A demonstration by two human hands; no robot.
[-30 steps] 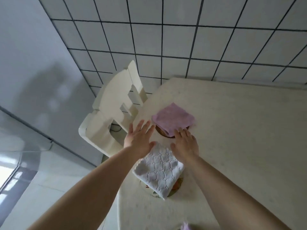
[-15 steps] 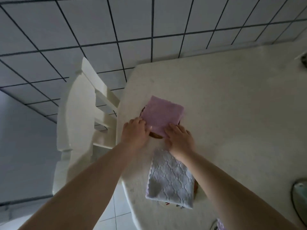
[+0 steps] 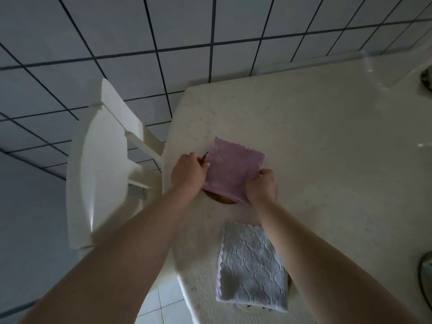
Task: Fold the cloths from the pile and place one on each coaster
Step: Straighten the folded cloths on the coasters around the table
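Head view: the folded pink cloth [image 3: 235, 168] lies on a brown coaster [image 3: 221, 199] near the desk [image 3: 327, 160] edge, the left hand [image 3: 188, 174] and right hand [image 3: 261, 185] each pinching a side to square it. Nearer, the white cloth [image 3: 252, 267] already covers its coaster. No pile is in view, so what remains is unclear.

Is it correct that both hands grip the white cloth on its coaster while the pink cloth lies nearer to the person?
No, the colours are swapped. In the head view the left hand and right hand grip the pink cloth on its coaster; the white cloth lies nearer.
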